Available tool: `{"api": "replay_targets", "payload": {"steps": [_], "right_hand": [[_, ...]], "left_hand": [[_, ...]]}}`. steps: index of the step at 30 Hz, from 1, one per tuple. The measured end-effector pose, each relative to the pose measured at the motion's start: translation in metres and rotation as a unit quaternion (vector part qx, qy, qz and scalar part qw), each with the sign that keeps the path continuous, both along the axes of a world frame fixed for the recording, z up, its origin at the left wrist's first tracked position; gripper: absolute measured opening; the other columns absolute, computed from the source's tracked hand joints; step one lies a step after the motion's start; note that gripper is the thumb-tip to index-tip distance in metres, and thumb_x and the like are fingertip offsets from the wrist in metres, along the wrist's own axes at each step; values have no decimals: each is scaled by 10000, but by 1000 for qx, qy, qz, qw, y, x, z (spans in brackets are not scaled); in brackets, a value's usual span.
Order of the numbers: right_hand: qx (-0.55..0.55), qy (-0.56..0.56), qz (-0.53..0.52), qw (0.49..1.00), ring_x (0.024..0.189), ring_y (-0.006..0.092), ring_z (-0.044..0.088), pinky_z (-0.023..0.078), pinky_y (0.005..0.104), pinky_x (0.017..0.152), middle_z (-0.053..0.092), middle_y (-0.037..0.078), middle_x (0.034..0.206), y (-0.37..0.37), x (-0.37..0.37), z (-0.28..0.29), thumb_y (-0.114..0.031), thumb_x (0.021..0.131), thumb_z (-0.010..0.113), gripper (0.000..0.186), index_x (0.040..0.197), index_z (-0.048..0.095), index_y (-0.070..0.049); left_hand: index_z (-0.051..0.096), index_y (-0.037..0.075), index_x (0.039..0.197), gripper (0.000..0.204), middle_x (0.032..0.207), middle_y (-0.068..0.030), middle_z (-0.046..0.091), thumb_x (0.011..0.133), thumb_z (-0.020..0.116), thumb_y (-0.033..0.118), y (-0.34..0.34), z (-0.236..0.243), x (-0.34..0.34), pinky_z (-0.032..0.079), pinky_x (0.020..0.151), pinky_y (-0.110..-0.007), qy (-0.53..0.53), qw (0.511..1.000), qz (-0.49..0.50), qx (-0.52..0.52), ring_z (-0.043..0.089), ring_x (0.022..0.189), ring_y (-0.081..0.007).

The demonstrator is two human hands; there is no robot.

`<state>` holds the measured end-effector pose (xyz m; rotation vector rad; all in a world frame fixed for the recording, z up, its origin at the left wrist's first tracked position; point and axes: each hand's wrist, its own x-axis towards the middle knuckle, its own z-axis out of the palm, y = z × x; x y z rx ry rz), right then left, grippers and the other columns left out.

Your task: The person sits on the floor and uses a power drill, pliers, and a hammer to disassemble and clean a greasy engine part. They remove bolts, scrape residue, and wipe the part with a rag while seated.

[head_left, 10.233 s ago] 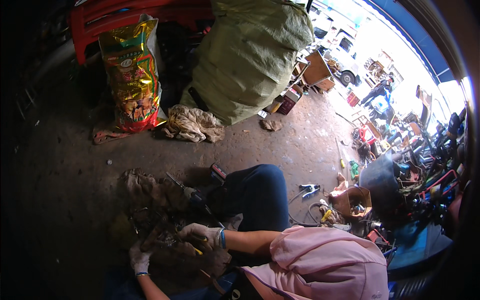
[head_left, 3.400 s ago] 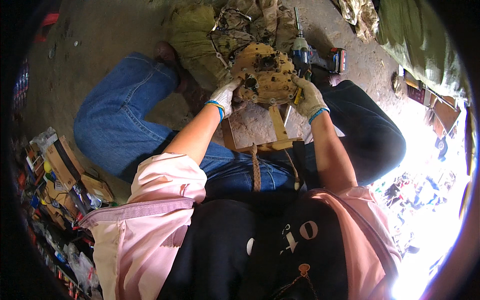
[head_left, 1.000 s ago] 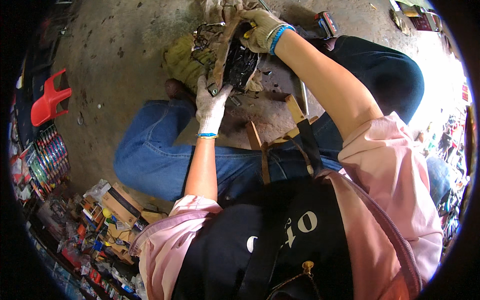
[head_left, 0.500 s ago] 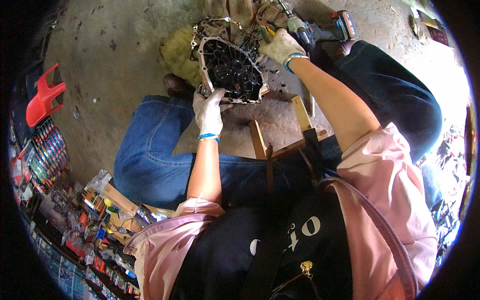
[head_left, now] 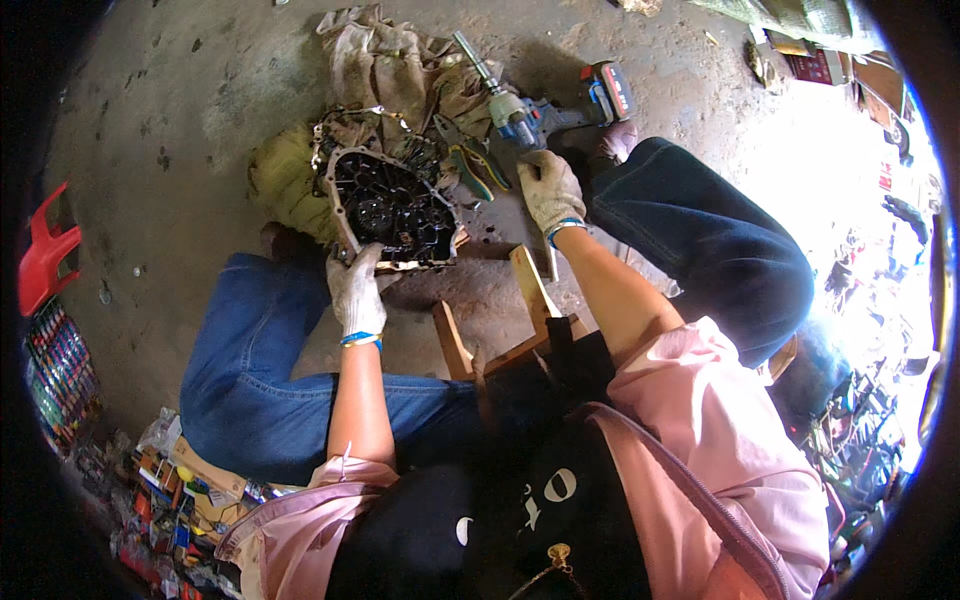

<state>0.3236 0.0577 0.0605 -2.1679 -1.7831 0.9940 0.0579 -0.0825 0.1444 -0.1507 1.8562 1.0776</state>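
The left hand (head_left: 357, 290) is reaching straight forward from a long, extended forearm, its gloved fingers (head_left: 350, 262) curling shut over the near edge of the casing (head_left: 392, 208). The casing is lying on rags (head_left: 385, 60) on the floor (head_left: 170, 130), open face up, long axis running left to right, bare concrete stretching leftward. The right hand (head_left: 550, 190) is angling forward, fingers closing round the drill (head_left: 540, 112), whose bit is pointing up-left, away from the person.
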Motion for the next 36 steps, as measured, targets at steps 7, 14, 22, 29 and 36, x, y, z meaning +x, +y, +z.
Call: {"api": "replay_targets", "payload": {"steps": [7,14,22,29,36], "right_hand": [[56,33,-5,998,992,356,703,547,402,881,732,190,1054,71,40,21,-316,891,663,328,1070,717,-46],[-91,-291,521,797,944,320,725,587,397,814,737,105,975,86,87,3,-248,851,704,238,1078,717,-179],[-249,-187,81,947,1046,415,677,553,471,917,660,257,1130,-44,24,-60,-295,851,658,451,1182,499,-33],[-248,-187,92,946,1042,404,682,561,492,877,669,205,1043,-26,32,-48,-227,840,591,376,1173,515,-71],[-222,-141,383,885,898,299,730,574,388,755,714,232,991,19,39,18,-249,845,596,328,1065,695,-27]], "left_hand": [[470,4,1270,508,1143,-160,605,847,734,102,10,11,3,639,559,-360,7,999,-31,3,666,856,-248],[478,2,1311,564,1168,-151,605,827,739,129,11,15,9,626,627,-363,30,999,-40,-14,652,947,-242],[400,-25,1400,651,1376,-173,555,877,743,152,-4,1,1,621,786,-438,-126,992,-19,-10,596,1156,-258],[617,12,1227,347,1269,-110,602,935,684,185,-13,-8,0,623,827,-424,-115,993,7,8,616,1095,-223],[633,-13,1233,341,1230,-132,633,952,653,178,-19,-30,10,627,789,-388,-144,989,2,44,638,1045,-226]]}}
